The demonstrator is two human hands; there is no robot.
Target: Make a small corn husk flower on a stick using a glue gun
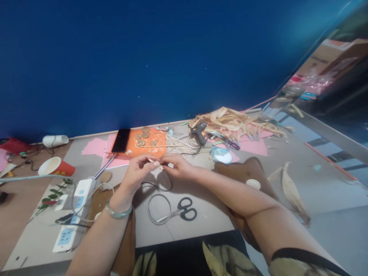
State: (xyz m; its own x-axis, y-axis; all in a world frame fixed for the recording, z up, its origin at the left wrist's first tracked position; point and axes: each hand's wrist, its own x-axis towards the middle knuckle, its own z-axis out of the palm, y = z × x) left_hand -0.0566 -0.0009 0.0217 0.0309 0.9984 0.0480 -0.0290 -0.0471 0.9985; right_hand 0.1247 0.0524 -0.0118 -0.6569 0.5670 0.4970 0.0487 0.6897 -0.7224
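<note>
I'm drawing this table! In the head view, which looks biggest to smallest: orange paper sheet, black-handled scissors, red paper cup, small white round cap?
1. Orange paper sheet
2. Black-handled scissors and red paper cup: they look about alike, so tied
3. Small white round cap

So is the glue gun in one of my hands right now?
No, the glue gun lies on the table beyond the left hand and right hand, which together pinch a small pale piece.

Dim, soft blur, warped edges, faint shadows
</note>
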